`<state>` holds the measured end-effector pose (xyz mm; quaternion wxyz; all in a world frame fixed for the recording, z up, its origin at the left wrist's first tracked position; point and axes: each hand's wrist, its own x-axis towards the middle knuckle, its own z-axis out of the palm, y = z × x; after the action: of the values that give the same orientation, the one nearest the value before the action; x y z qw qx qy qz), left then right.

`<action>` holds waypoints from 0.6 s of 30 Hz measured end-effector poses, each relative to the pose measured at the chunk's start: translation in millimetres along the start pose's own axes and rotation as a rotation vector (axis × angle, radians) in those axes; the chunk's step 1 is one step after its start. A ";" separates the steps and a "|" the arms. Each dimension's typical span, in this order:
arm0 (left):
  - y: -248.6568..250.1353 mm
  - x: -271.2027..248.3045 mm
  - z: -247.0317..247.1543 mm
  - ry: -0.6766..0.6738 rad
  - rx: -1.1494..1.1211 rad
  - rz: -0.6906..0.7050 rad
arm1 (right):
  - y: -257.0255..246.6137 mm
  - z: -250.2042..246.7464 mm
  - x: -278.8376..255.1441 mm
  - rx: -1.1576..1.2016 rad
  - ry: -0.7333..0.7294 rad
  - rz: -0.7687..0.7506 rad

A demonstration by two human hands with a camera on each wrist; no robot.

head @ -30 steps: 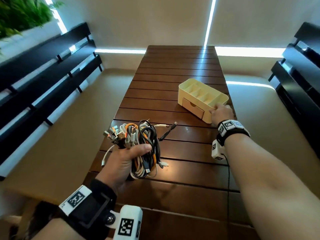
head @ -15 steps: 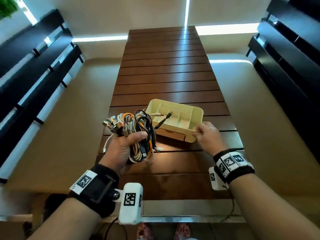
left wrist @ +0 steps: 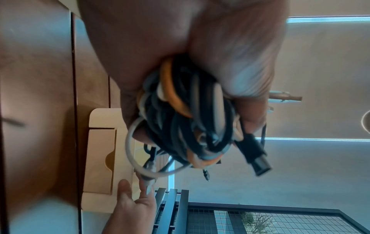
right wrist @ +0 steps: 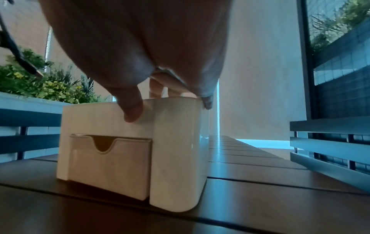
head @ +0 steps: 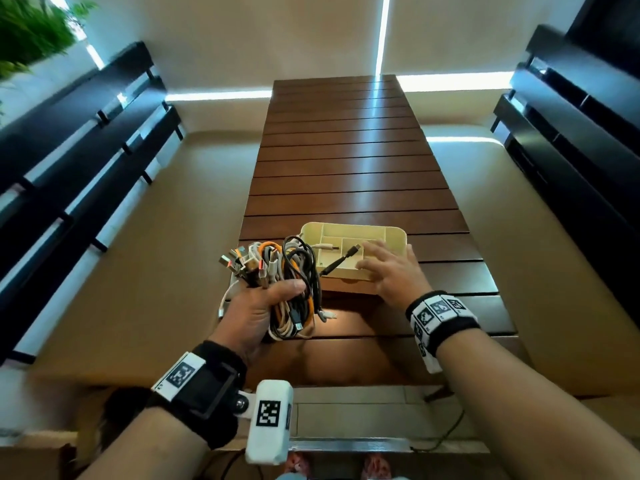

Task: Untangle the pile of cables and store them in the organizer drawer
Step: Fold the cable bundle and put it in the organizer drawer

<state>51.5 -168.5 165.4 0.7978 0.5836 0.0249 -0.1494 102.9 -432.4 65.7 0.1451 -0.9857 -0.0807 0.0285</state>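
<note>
My left hand (head: pixel 256 310) grips a tangled bundle of cables (head: pixel 291 268), black, white and orange, and holds it above the near end of the table. Plugs stick out at its top left, and one black cable end (head: pixel 346 256) reaches over the organizer. The left wrist view shows the same bundle (left wrist: pixel 186 123) in my fist, with a black plug (left wrist: pixel 258 159) hanging free. The cream organizer (head: pixel 349 225) stands just beyond. My right hand (head: pixel 391 271) rests spread on its near right corner, the thumb (right wrist: pixel 132 110) on the front wall. The drawer (right wrist: pixel 110 166) faces me, shut.
The slatted brown table (head: pixel 346 150) runs long and narrow away from me. Dark benches stand along the left (head: pixel 69 150) and right (head: pixel 571 150) sides. A green plant (head: pixel 31 32) is at the far left. A thin cord (head: pixel 446 434) trails below the near table edge.
My right hand has pulled the organizer from mid-table toward me and turned its drawer to face me. The left hand has kept hold of the bundle.
</note>
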 end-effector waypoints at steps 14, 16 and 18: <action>-3.1 -4.8 -17.2 -0.091 -0.169 -0.049 | -29.5 45.8 -48.3 0.089 0.162 0.191; -2.6 -3.9 -15.6 -0.090 -0.140 -0.058 | -33.5 47.0 -43.7 0.072 0.085 0.199; -2.1 -2.0 -15.3 -0.076 -0.111 -0.070 | -35.7 47.9 -36.6 0.045 -0.016 0.228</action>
<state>51.1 -154.2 159.0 0.8237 0.5311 0.0232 -0.1974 57.7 -391.3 31.5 0.1624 -0.9847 0.0314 0.0547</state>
